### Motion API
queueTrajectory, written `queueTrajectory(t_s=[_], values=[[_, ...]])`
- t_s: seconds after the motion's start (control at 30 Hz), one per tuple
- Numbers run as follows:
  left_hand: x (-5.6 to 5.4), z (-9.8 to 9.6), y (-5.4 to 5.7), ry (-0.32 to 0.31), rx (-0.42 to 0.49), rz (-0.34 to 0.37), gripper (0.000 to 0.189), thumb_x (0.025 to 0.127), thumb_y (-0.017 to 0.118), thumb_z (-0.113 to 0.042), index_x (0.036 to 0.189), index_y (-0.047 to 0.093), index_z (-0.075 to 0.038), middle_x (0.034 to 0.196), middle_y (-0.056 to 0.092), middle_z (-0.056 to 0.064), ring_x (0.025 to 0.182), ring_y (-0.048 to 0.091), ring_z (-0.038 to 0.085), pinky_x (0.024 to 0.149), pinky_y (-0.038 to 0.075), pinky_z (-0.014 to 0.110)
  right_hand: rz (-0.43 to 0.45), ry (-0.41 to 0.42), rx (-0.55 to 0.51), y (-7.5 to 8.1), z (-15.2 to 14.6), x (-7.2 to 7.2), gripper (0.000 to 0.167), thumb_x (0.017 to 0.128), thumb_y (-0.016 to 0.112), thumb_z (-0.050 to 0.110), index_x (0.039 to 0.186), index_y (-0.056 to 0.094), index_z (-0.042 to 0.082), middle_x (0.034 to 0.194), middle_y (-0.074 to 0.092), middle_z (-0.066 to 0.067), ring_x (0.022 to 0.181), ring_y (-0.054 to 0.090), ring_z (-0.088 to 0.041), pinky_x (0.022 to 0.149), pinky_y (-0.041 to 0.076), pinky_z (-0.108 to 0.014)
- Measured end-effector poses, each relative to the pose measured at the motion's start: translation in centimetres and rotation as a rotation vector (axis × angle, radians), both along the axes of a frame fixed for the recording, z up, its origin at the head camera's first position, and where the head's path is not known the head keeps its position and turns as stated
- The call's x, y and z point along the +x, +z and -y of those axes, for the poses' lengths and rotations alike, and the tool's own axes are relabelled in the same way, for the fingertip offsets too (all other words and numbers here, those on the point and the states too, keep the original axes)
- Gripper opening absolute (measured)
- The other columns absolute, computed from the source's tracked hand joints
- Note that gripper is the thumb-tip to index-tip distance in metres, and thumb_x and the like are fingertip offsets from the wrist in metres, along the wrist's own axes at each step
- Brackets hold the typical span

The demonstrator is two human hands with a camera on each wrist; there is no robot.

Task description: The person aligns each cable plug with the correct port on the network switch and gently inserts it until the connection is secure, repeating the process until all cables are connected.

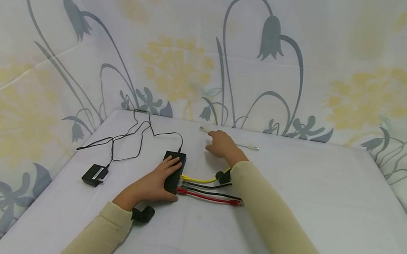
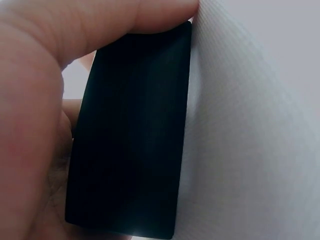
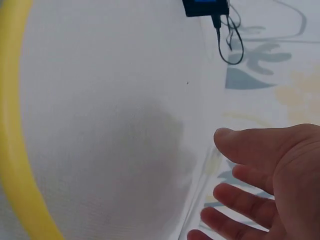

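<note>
A black box with cable ports, resembling a network switch (image 1: 175, 179), lies on the white table. My left hand (image 1: 153, 184) grips it, fingers spread over the top and thumb along the near end; its dark side (image 2: 130, 135) fills much of the left wrist view. Yellow (image 1: 199, 180), black (image 1: 205, 192) and red (image 1: 208, 197) network cables come out of its right side. Farther back, my right hand (image 1: 222, 144) reaches over a white network cable (image 1: 249, 146), fingertips close to its left plug (image 1: 204, 130). Nothing shows between the loosely extended fingers (image 3: 245, 200) in the right wrist view.
A black power adapter (image 1: 94, 175) lies at the left. Its thin black cord (image 1: 140, 144) loops over the table's back left part and runs to the box. A flower-patterned cloth (image 1: 179, 75) hangs behind the table's back edge.
</note>
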State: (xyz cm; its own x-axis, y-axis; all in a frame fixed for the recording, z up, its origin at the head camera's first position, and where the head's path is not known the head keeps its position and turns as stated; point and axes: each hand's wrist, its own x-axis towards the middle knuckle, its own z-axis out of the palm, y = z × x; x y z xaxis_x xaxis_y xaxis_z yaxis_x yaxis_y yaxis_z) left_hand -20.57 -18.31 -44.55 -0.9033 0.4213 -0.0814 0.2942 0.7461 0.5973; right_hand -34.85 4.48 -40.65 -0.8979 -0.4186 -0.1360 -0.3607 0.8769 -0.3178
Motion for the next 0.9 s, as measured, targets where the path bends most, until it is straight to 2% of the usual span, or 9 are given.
queueTrajectory(t_s=[0.4,0.67,0.83,0.9], values=[[0.0,-0.1,-0.3,-0.001,-0.011,-0.006,0.101,0.073,0.084,-0.034,0.155,0.026,-0.016,0.164,0.011,-0.001,0.153,-0.002,0.024,0.115,0.025,0.056,0.03,-0.049,0.006,-0.5,-0.4,-0.9,0.06,0.095,0.057,0.026,0.148,0.038,0.004,0.15,0.041,-0.018,0.141,0.036,-0.034,0.117,0.029,-0.043],[0.1,-0.1,-0.3,-0.003,-0.004,-0.005,0.101,0.073,0.084,-0.035,0.155,0.027,-0.016,0.164,0.011,-0.001,0.153,-0.002,0.025,0.115,0.027,0.056,0.039,-0.111,0.016,-1.1,-0.6,-1.4,0.058,0.095,0.054,0.026,0.149,0.04,0.011,0.151,0.041,-0.016,0.14,0.037,-0.035,0.112,0.032,-0.054],[0.0,0.0,-0.1,-0.004,0.002,-0.006,0.101,0.073,0.084,-0.034,0.155,0.026,-0.015,0.164,0.011,0.0,0.153,-0.003,0.025,0.115,0.026,0.056,0.016,-0.113,0.035,-1.4,-0.4,-1.7,0.047,0.098,0.05,0.024,0.143,0.049,0.013,0.147,0.048,-0.012,0.137,0.042,-0.034,0.111,0.033,-0.055],[-0.1,0.0,-0.1,-0.002,0.003,-0.006,0.101,0.073,0.084,-0.033,0.155,0.027,-0.014,0.164,0.011,0.0,0.153,-0.003,0.025,0.115,0.026,0.056,-0.009,-0.1,0.047,-1.3,-0.2,-1.5,0.039,0.098,0.051,0.024,0.136,0.057,0.014,0.142,0.054,-0.01,0.132,0.048,-0.032,0.106,0.037,-0.055]])
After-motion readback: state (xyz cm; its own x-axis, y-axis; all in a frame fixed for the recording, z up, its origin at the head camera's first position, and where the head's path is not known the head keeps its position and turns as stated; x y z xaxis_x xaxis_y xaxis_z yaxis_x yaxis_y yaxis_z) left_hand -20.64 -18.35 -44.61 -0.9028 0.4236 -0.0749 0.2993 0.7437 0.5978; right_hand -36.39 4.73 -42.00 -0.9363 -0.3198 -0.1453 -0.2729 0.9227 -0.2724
